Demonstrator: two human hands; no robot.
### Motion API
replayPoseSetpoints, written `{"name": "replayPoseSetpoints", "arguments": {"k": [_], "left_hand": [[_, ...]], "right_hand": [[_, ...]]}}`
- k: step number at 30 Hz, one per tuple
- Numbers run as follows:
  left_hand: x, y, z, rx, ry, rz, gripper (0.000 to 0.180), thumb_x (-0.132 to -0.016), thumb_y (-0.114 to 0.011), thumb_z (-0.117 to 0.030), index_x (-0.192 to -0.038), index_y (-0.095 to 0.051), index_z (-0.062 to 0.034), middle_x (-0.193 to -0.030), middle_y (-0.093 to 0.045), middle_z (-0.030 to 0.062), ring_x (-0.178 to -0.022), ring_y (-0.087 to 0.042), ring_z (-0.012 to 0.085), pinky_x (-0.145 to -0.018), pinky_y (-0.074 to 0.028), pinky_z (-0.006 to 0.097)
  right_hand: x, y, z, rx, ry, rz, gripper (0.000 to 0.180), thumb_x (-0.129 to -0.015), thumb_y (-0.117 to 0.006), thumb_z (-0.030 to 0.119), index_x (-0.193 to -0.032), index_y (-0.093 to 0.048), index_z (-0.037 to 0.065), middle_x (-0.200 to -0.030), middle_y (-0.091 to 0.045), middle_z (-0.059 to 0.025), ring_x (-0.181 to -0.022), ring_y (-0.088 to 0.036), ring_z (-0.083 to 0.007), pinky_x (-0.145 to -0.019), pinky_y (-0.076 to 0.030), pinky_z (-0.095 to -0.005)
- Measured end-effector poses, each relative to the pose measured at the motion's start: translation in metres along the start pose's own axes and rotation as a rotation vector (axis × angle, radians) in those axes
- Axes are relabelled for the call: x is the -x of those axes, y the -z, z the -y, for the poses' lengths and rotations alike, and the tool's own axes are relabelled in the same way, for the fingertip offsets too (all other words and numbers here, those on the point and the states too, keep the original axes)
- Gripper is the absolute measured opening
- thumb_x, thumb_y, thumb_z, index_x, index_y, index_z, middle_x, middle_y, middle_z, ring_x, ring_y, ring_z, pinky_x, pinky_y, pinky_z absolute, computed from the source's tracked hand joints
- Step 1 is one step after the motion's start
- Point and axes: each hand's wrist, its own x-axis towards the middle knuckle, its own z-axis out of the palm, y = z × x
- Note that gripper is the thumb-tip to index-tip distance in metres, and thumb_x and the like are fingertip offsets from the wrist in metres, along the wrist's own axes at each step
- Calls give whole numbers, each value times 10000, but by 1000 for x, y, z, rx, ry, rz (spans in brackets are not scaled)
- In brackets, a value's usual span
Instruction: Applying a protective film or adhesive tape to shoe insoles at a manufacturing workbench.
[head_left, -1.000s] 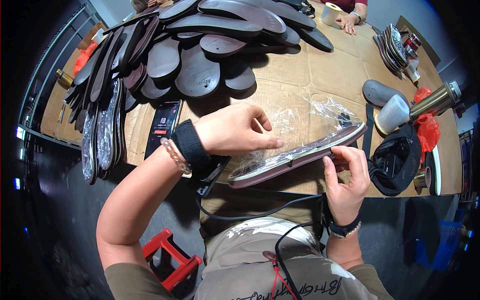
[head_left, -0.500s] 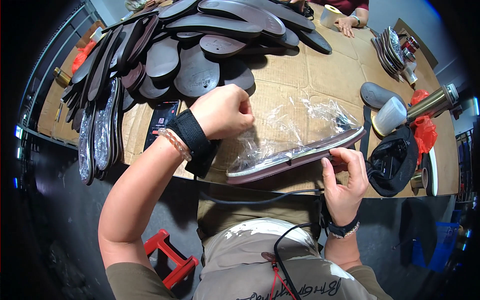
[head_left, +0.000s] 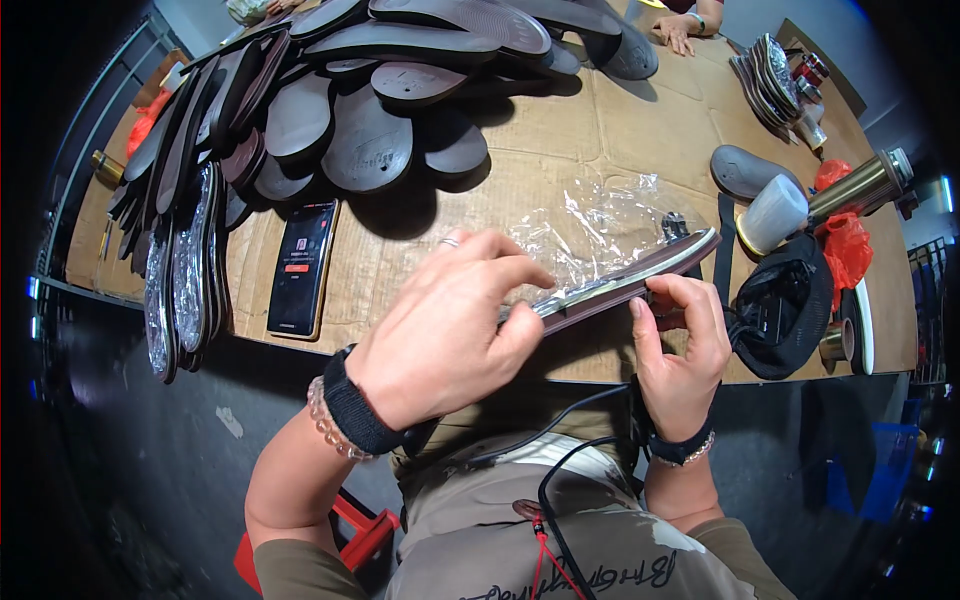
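A maroon shoe sole (head_left: 590, 312) with a pale band along its upper edge stands tilted on its side near the table's front edge. Clear plastic film (head_left: 600, 225) lies crumpled along its far side. My left hand (head_left: 445, 325) covers the sole's left end, thumb on the near side and forefinger over the film; its other fingertips are partly hidden. Closer to the right end, my right hand (head_left: 690, 335) pinches the lower edge between thumb and curled fingers.
Dark soles (head_left: 370, 140) are heaped at the back left, beside film-wrapped soles (head_left: 190, 270). A phone (head_left: 303, 265) lies left. On the right are a film roll (head_left: 775, 220), a metal flask (head_left: 860, 190), a black pouch (head_left: 790, 310) and a grey sole (head_left: 750, 172). Another person's hand (head_left: 678, 32) rests beyond.
My left hand has come down toward me from above the table onto the sole's left end, uncovering the phone. My right hand keeps its hold, and the sole's right end sits slightly higher.
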Motion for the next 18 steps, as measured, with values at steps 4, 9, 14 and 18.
{"name": "replayPoseSetpoints", "arguments": {"k": [4, 9, 14, 18], "left_hand": [[-4, -3, 3, 222, -116, 5, 270, -923, -621, -133, -1135, -751, -29, -1145, -694, 152, -1171, -609, 313, -1055, -455, 415], [-5, 3, -1, 345, 132, 9, 245, -1019, -614, -193, -1080, -751, 1, -880, -671, 57, -785, -621, 110, -706, -496, 287], [-5, 11, -5, 375, 230, 79, 233, -1007, -567, -134, -1059, -735, 19, -822, -651, 28, -665, -577, 72, -603, -464, 264], [-2, -3, 5, 407, 155, 3, 177, -931, -600, -24, -1085, -683, -4, -938, -662, 24, -842, -621, 104, -747, -495, 301]], "right_hand": [[-1, -2, 3, -18, -4, 8, 295, -872, -780, -68, -1139, -684, 12, -1016, -666, -120, -826, -688, -240, -725, -569, -334], [-1, -4, 3, 5, 14, 8, 301, -872, -781, -65, -1146, -681, 12, -1014, -665, -120, -820, -686, -241, -721, -567, -336], [-1, -3, 3, 3, -8, 3, 307, -870, -783, -62, -1149, -680, 13, -1011, -664, -120, -818, -684, -239, -721, -563, -336], [-3, -4, 2, -8, 18, 7, 319, -865, -788, -59, -1155, -680, 17, -1006, -663, -120, -813, -680, -241, -724, -562, -340]]}}
